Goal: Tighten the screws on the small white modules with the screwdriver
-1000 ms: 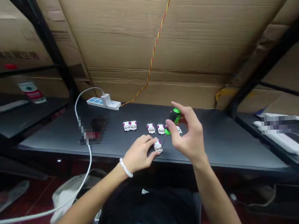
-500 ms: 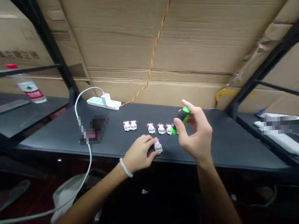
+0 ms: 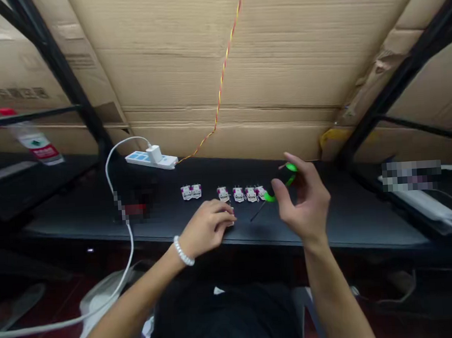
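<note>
My left hand (image 3: 204, 226), with a pale beaded bracelet at the wrist, is closed on a small white-and-purple part (image 3: 233, 221) near the front edge of the desk; its fingers cover most of it. In my right hand (image 3: 306, 200) is a screwdriver (image 3: 269, 196) with a black and green handle, gripped between thumb and fingers. Its thin dark shaft slants down to the left, and the tip is apart from the held part. Behind the hands, several similar white-and-purple parts (image 3: 238, 194) form a row, with a side-by-side pair (image 3: 191, 192) farther left.
A white power strip (image 3: 164, 161) with a plugged-in adapter lies at the back left of the black desk (image 3: 351, 212). Its white cable (image 3: 131, 241) hangs over the front edge. A blurred dark object is on the left. Black metal frames and cardboard enclose the desk.
The screwdriver tip has drawn away to the right from the part in my left hand. My left fingers have curled farther over that part. The camera view has shifted slightly.
</note>
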`<state>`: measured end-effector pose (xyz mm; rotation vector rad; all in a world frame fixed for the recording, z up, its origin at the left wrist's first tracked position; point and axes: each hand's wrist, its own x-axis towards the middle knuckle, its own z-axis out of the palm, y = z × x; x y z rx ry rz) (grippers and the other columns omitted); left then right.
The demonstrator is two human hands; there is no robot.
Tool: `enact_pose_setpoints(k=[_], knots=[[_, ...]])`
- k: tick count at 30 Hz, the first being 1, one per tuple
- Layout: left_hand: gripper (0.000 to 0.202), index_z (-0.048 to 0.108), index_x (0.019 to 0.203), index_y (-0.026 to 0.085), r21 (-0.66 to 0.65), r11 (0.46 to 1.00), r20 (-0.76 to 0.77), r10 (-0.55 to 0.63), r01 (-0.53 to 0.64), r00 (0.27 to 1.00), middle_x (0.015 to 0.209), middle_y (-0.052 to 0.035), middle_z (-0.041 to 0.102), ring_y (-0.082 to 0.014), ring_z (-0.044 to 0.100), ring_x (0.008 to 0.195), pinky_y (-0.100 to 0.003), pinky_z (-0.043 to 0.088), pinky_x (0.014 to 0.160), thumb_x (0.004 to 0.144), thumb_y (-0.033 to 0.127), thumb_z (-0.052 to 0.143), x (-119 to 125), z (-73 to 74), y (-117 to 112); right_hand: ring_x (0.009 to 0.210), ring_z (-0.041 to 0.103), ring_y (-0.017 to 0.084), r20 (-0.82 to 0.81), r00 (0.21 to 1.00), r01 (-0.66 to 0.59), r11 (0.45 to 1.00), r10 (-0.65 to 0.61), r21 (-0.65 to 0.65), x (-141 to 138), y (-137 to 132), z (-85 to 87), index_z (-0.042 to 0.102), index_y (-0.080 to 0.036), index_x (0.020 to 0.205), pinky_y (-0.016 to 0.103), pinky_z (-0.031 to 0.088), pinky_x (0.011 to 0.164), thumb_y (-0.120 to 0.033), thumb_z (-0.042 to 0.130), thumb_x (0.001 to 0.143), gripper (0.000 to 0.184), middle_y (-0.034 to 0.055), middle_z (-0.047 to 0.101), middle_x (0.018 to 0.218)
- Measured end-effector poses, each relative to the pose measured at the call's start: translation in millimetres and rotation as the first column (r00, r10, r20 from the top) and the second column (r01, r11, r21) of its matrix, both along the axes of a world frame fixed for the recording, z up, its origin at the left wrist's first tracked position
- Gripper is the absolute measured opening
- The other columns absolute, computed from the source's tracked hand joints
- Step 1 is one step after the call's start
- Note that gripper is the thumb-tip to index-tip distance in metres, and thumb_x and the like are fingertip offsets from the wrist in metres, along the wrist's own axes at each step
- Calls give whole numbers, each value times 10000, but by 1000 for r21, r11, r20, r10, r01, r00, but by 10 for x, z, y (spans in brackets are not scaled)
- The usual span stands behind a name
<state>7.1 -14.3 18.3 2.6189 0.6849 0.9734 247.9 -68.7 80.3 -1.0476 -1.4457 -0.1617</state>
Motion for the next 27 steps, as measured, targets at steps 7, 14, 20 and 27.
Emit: enact_pose_setpoints(k=[7,14,20,27], knots=[[254,779,939,196,-45,993,-166,-117,111,979,1056,-74,760,-223,697,1039,-341,573,932,1047,97,572,16,68,154,1001,696,248,-9,1000,-9,1000,9,-6,17,-19,15,653,-257,1458,432,620,866,-265,723,959,505,87,704,1172],[228,714,940,186,-82,983,-255,-177,162,950,1028,-72,706,-206,667,970,-304,549,875,1077,138,538,13,137,204,1008,702,255,-11,1000,-12,1000,12,-13,3,-22,19,648,-254,1457,440,628,869,-272,719,961,501,91,702,1174],[214,666,903,194,-40,983,-303,-183,179,935,1004,-55,679,-196,630,925,-295,517,848,1067,130,544,38,146,218,1011,697,252,-2,1000,-14,1000,14,-7,-3,-31,32,648,-253,1452,440,624,870,-267,706,969,488,86,694,1159],[212,634,951,197,17,985,-366,-152,170,918,973,-49,653,-200,603,881,-302,492,811,1051,73,494,31,144,208,1006,698,259,0,1000,-18,1000,18,-5,-11,-46,44,649,-247,1450,446,626,875,-255,708,960,494,94,703,1169]])
